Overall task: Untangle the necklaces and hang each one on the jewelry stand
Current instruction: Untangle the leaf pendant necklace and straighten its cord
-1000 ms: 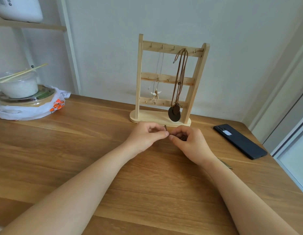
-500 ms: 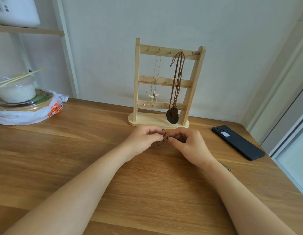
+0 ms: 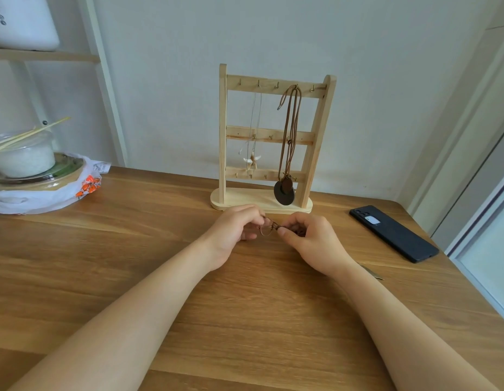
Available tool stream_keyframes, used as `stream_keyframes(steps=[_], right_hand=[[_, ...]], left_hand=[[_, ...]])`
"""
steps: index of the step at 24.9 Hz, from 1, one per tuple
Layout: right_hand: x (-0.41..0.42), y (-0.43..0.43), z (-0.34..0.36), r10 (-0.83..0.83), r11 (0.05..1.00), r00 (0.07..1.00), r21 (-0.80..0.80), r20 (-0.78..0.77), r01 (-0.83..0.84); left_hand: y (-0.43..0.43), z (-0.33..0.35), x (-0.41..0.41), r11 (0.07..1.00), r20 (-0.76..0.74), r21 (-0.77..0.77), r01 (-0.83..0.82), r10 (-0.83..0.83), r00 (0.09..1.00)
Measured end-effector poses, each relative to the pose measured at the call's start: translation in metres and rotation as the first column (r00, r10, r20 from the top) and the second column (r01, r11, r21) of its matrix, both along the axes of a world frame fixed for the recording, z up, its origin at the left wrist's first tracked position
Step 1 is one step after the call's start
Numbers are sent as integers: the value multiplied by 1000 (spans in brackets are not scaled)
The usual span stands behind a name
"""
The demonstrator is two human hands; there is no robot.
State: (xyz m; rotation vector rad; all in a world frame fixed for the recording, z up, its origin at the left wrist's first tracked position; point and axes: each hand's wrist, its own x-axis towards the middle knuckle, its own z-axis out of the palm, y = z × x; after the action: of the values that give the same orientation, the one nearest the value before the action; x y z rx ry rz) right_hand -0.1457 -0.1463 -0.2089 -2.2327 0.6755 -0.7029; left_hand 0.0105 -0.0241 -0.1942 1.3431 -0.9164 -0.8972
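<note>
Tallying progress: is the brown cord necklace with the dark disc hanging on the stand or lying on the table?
Hanging. The brown cord necklace loops over a top-bar hook of the jewelry stand, its disc near the base.

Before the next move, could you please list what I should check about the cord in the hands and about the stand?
1. Left hand and right hand both pinch the brown cord: ok.
2. Brown cord fully untangled: cannot tell, as part of it is hidden in the right hand.
3. Bare hook free on the top rail of the jewelry stand: ok.
4. Jewelry stand upright on the table: ok.
5. Thin chain necklace and disc-pendant necklace hang apart: ok.
</note>
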Motion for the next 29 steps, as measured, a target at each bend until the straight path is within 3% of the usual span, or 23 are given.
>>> stream_keyframes(steps=[3, 6, 9, 16, 22, 27, 29], right_hand=[[-1, 3, 0, 39, 999, 999, -14, -5, -39], [-1, 4, 2, 74, 997, 997, -34, 5, -74], [2, 7, 5, 77, 997, 997, -32, 32, -76], [1, 13, 11, 59, 972, 984, 214, 166, -94], [-2, 12, 13, 98, 973, 993, 206, 59, -108], [1, 9, 15, -38, 867, 985, 496, 170, -52], [1, 10, 15, -33, 862, 988, 504, 152, -49]], left_hand=[[-2, -2, -1, 996, -228, -70, -47, 30, 973], [-1, -1, -3, 993, -305, -116, 2, -38, 952], [-1, 0, -1, 995, -243, -103, 14, -39, 969], [0, -2, -4, 996, -178, -52, 75, -83, 981], [-2, -4, -4, 997, -104, -25, 74, -76, 992], [-5, -3, -5, 1000, -88, 4, 20, -20, 996], [-5, -5, -6, 999, -33, 31, 18, -17, 999]])
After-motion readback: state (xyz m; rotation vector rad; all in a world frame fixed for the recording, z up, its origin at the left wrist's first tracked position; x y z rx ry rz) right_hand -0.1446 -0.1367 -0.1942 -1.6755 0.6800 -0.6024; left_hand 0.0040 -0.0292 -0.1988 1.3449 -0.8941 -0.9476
